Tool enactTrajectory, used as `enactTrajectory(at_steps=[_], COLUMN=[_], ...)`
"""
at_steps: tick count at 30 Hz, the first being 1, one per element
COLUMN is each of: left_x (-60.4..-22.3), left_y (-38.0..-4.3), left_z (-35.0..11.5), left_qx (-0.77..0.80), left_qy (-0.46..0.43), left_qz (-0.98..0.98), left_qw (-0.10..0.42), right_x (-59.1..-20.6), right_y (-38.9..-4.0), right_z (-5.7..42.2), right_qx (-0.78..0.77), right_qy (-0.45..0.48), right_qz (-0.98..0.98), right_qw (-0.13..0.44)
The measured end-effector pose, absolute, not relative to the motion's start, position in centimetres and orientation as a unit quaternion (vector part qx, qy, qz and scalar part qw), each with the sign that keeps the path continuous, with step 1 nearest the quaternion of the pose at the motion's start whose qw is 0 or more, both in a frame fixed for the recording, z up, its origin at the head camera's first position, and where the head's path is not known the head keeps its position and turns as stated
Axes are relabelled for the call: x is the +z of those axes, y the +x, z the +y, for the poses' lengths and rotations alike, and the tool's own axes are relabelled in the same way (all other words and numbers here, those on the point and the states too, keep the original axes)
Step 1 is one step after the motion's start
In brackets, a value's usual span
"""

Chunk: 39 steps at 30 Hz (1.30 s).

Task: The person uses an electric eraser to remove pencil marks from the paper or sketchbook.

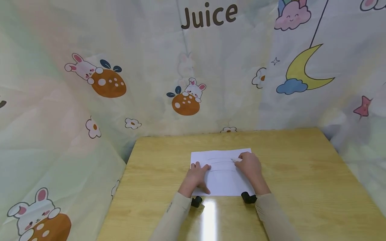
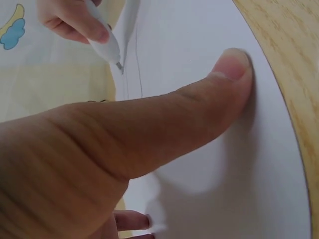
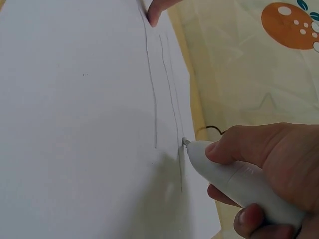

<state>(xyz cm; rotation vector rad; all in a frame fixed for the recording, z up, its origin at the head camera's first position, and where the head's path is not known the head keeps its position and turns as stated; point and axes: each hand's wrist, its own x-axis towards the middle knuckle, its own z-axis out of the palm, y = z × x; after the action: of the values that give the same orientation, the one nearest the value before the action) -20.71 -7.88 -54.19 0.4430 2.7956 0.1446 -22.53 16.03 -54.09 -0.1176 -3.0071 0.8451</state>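
A sheet of white paper [image 1: 223, 184] lies on the wooden table, with several thin, near-parallel lines drawn across its upper part. My left hand [image 1: 197, 175] is spread over the sheet's left side, its thumb pressing the paper near the front edge. At the upper right, my right hand [image 1: 251, 164] grips a thick white pen [image 3: 239, 174] between thumb and curled fingers. The pen's metal tip [image 3: 185, 143] is right at the end of the line nearest the sheet's far edge. In the left wrist view the pen slants down to the paper.
Black wrist mounts [image 1: 248, 197] sit at both wrists, close over the table's front part. The wooden tabletop [image 1: 301, 174] stretches out on both sides of the sheet. Behind it hangs a printed cloth [image 1: 144, 83] with rabbits, flowers and a moon.
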Motion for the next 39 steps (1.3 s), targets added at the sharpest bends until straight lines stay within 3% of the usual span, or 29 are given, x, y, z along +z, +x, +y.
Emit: enactTrajectory(at_steps=[14,18,39], left_x=[-54.1,-54.3,-54.4], left_y=[-20.8,-20.3,-20.3], left_z=[-8.6,-9.2,-9.5], left_qx=[0.087,0.076,0.076], left_qy=[0.173,0.170,0.169], left_qz=[0.971,0.972,0.973], left_qw=[0.142,0.142,0.140], right_x=[-54.0,-54.2,-53.7], right_y=[-23.2,-23.1,-23.2], right_z=[17.3,16.7,15.2], right_qx=[0.258,0.254,0.232], right_qy=[-0.007,-0.002,-0.013], right_qz=[-0.966,-0.967,-0.973], right_qw=[0.033,0.009,0.003])
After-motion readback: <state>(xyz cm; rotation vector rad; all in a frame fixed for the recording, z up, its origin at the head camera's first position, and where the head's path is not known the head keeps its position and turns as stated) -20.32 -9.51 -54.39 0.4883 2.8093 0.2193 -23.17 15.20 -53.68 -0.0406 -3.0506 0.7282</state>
